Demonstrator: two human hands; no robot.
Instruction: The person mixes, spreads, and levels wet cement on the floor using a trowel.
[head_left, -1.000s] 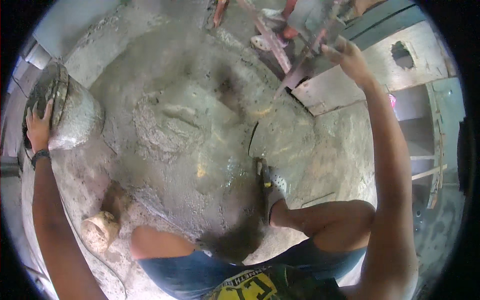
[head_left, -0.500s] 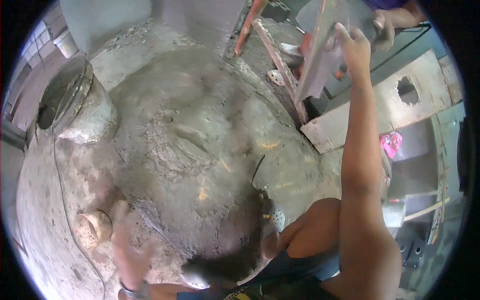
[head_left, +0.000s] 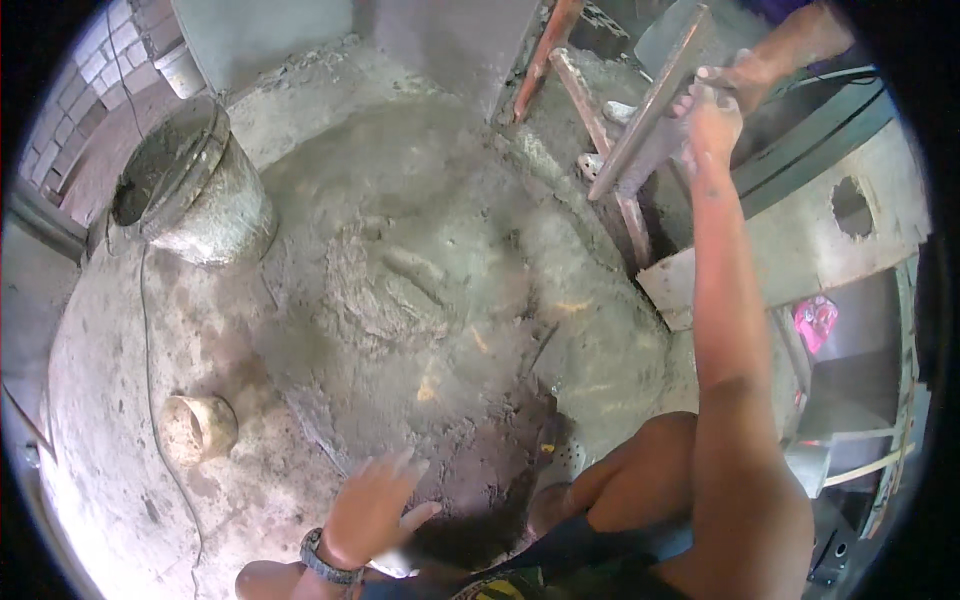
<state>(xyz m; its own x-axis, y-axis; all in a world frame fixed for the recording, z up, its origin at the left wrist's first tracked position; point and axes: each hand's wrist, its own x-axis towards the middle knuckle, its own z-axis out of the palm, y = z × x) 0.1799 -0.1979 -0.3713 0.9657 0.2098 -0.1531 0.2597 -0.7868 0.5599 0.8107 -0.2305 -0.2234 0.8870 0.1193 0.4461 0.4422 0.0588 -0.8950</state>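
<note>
Fingers stretched out, my left hand (head_left: 375, 508) hovers over the near edge of the wet grey mortar (head_left: 350, 260) and holds nothing. A dark watch (head_left: 328, 562) circles that wrist. At the upper right my right arm reaches far out. My right hand (head_left: 712, 128) is closed at a long, flat-edged bar (head_left: 650, 105), which tilts up to the right. Another person's hand (head_left: 750, 80) meets mine there, so part of the grip is hidden. A greyish sheet-like surface shows behind the bar.
A mortar-crusted bucket (head_left: 215, 205) stands at the left, with a small dirty pot (head_left: 198, 428) nearer me. A thin cable (head_left: 155, 400) runs along the floor. At the right are a pale board (head_left: 780, 250) with a hole and a pink plastic bag (head_left: 815, 322).
My left hand has moved right, from beside the small pot to over the mortar's edge. The bar has shifted and tilted more, and the other person's hand is now against my right hand.
</note>
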